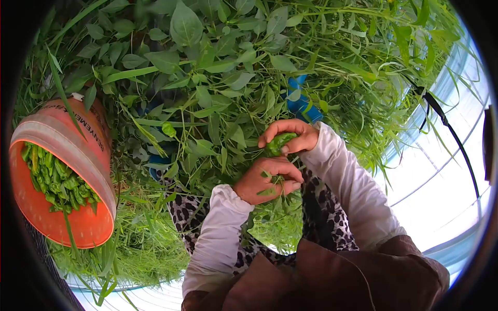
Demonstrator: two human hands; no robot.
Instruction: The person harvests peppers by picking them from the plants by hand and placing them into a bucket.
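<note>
My right hand (291,136) is closed around a green pepper (280,144), with thumb and fingers wrapped over it. Just below it, my left hand (268,180) is curled, its fingers bent around a thin leafy pepper stem (273,179); part of that grip is hidden. Both hands are close together at the edge of a dense pepper plant (228,85). Another small green pepper (168,129) hangs among the leaves to the left of my hands.
An orange bucket (107,155) tilts at the left, with many green peppers (56,179) inside. Blue boots (303,103) show between the plants. Tall grass (358,78) crowds the right, near a black hose (456,135) and white plastic sheeting (430,192).
</note>
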